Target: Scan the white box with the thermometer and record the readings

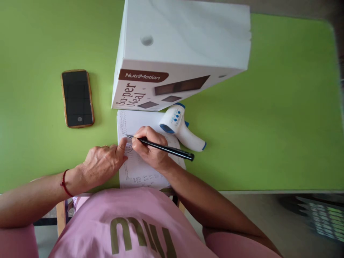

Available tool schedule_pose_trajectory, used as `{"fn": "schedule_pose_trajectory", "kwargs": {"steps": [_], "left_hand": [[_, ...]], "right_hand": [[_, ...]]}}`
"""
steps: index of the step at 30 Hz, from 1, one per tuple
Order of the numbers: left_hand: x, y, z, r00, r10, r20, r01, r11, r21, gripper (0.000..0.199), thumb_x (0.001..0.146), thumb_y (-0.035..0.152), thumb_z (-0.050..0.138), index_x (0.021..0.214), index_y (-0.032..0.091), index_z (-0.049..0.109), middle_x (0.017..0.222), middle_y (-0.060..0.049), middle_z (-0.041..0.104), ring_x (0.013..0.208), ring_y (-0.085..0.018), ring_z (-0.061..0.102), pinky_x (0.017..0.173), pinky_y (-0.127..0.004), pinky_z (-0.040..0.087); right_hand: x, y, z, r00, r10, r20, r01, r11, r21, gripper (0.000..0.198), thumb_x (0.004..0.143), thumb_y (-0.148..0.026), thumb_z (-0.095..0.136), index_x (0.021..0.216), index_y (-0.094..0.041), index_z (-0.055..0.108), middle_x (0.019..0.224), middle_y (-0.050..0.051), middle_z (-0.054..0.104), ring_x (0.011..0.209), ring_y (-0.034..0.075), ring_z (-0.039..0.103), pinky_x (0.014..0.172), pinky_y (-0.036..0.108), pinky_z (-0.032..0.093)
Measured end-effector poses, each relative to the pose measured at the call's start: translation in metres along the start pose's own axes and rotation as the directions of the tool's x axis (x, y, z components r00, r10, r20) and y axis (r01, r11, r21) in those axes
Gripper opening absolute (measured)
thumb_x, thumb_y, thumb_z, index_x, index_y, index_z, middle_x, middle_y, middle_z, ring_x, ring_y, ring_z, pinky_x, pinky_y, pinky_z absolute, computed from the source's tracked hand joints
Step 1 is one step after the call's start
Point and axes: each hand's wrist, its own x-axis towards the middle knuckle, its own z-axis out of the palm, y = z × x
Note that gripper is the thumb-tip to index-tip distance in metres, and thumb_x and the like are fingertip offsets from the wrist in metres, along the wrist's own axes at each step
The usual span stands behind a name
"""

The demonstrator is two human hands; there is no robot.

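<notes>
A black pen is pinched in my right hand, its tip touching a sheet of white paper near the left side. Handwriting and a circled patch show on the page. My left hand lies across the paper's left edge, holding nothing; a finger stretches onto the page just below the pen tip, and some other fingers are hidden beneath. Against the paper's upper right lies a white and blue infrared thermometer, partly over the sheet.
A large white box printed "NutriMotion Su-per Meal" stands right behind the paper. To the left, a phone in a brown case lies on the green table. The table's front edge runs close to my body. A crate-like object shows blurred at lower right.
</notes>
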Motion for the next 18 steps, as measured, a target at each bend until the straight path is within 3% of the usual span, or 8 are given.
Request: {"fn": "schedule_pose_trajectory", "kwargs": {"steps": [12, 18], "left_hand": [[-0.0015, -0.0019, 0.0035, 0.995, 0.017, -0.093, -0.018, 1.000, -0.018, 0.045, 0.109, 0.026, 0.055, 0.150, 0.006, 0.048, 0.070, -0.003, 0.072, 0.053, -0.024, 0.071, 0.041, -0.028, 0.042], [-0.0013, -0.0018, 0.0028, 0.998, 0.017, -0.062, -0.015, 0.999, 0.033, 0.046, 0.109, 0.028, 0.054, 0.150, 0.007, 0.048, 0.070, -0.003, 0.073, 0.053, -0.023, 0.071, 0.042, -0.027, 0.042]], "right_hand": [[-0.0040, 0.0046, -0.0044, 0.999, 0.038, -0.023, -0.038, 0.999, 0.008, 0.018, 0.096, -0.021, 0.064, 0.084, -0.027, 0.052, 0.064, -0.006, 0.059, 0.054, 0.013, 0.056, 0.051, 0.026, 0.047], [-0.0030, 0.0029, -0.0032, 0.998, 0.045, -0.040, -0.047, 0.998, -0.030, 0.018, 0.094, -0.021, 0.062, 0.081, -0.027, 0.051, 0.062, -0.006, 0.060, 0.053, 0.013, 0.055, 0.050, 0.027, 0.047]]}}
